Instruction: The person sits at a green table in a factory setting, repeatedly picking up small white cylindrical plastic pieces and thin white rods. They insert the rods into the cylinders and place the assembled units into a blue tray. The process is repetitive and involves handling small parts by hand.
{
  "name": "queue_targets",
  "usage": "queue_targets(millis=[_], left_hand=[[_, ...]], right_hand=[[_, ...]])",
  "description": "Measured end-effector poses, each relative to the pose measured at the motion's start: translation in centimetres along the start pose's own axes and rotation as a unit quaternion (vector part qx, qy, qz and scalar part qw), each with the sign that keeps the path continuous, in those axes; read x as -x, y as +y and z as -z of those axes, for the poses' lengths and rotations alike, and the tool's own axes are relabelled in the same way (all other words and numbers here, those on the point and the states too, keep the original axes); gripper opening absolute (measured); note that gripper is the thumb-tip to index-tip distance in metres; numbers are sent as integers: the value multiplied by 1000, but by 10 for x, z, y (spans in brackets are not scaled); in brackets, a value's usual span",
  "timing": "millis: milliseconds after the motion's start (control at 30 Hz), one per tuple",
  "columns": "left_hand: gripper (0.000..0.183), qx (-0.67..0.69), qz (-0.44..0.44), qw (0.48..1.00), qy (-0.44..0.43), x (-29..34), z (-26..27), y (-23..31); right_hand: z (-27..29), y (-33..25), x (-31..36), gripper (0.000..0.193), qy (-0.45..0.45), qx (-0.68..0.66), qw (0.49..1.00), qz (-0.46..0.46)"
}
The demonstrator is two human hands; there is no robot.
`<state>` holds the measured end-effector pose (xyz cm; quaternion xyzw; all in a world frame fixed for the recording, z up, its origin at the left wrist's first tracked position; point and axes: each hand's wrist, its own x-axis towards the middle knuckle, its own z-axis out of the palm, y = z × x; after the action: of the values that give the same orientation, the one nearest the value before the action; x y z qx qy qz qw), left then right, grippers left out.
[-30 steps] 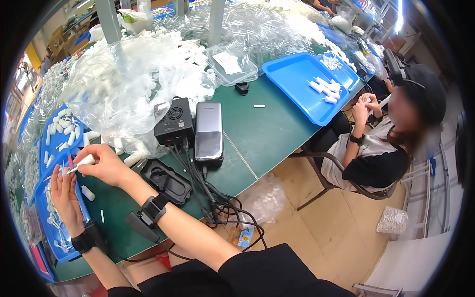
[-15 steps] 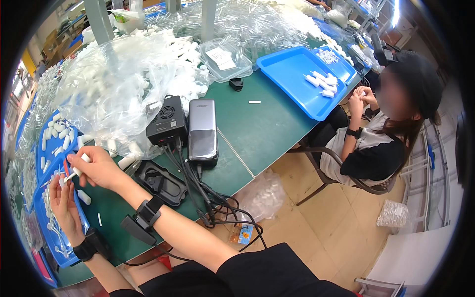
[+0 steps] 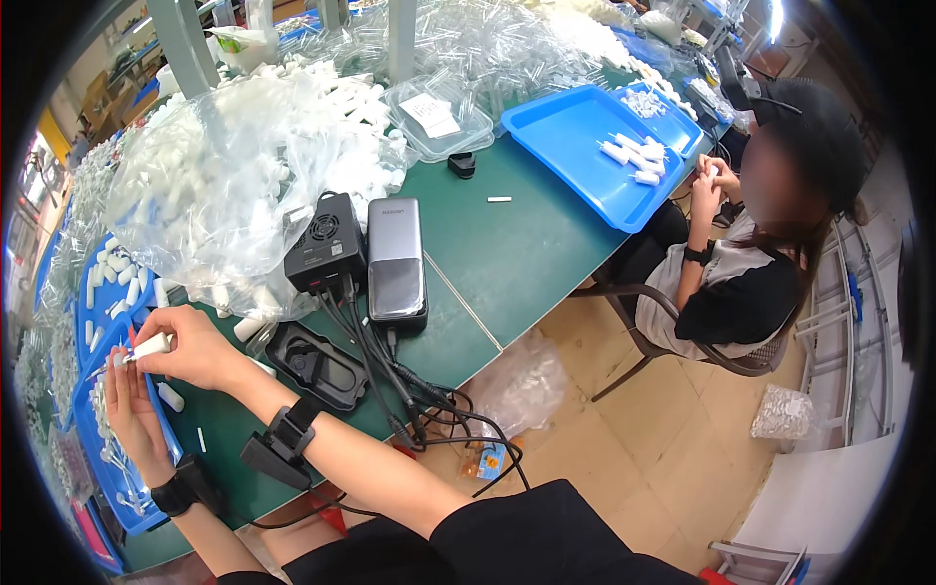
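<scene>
Green worktable [image 3: 526, 244] in a busy workshop, with bags of white plastic parts [image 3: 234, 175] piled at the back. Right hand [image 3: 190, 346] has its fingers pinched on a small white tube [image 3: 148, 346], held over the blue tray [image 3: 93, 439] at the table's left edge. Left hand [image 3: 132, 409] sits just under it, fingers nearly straight and close together, fingertips up at the tube's left end; can't tell if they actually grip it. A black box [image 3: 327, 253] and grey power pack [image 3: 395, 258] sit mid-table. Another person [image 3: 751, 283] works beside a second blue tray [image 3: 595, 156].
</scene>
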<state>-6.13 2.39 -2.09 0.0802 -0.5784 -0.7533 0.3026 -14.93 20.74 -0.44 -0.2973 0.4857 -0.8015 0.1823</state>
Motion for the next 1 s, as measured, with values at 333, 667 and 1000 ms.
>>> queue_targets(millis=[333, 667, 1000], left_hand=[[38, -36, 16, 999, 14, -2, 2, -3], [34, -132, 41, 987, -82, 7, 1, 4], [34, -116, 32, 989, -83, 3, -7, 0]], right_hand=[[-15, 23, 0, 21, 85, 126, 981, 122], [-6, 30, -6, 41, 86, 129, 987, 52], [-10, 35, -7, 14, 23, -47, 999, -14]])
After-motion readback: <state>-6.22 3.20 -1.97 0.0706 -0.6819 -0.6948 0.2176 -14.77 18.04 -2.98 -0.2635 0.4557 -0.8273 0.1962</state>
